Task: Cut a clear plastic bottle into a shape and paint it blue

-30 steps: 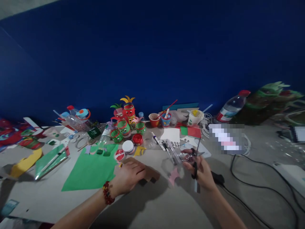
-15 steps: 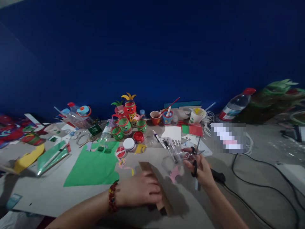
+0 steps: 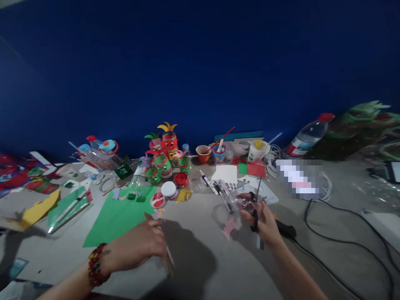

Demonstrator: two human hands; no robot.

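My left hand (image 3: 137,246), wearing a beaded bracelet, is closed round a flat brown cardboard piece (image 3: 169,263). The cardboard is tilted edge-on, and most of it is hidden by the hand. My right hand (image 3: 265,223) holds black-handled scissors (image 3: 255,214) with the blades pointing up and parted. A clear plastic bottle piece (image 3: 241,203) is held in the same hand, its open end toward the left. Beneath it on the table lies a pink paper scrap (image 3: 230,227). Green paper (image 3: 109,225) lies flat beyond my left hand.
Painted cups (image 3: 163,164) and open red paint (image 3: 181,180) stand at the back middle. A white-lidded jar (image 3: 169,189) is near them. Pens (image 3: 208,184) lie by cut white paper (image 3: 224,174). To the right are a red-capped bottle (image 3: 309,135) and a black cable (image 3: 334,231).
My left hand has moved left with the cardboard, which has turned from showing its face to nearly edge-on. The right hand stays in place with the scissors and plastic piece.
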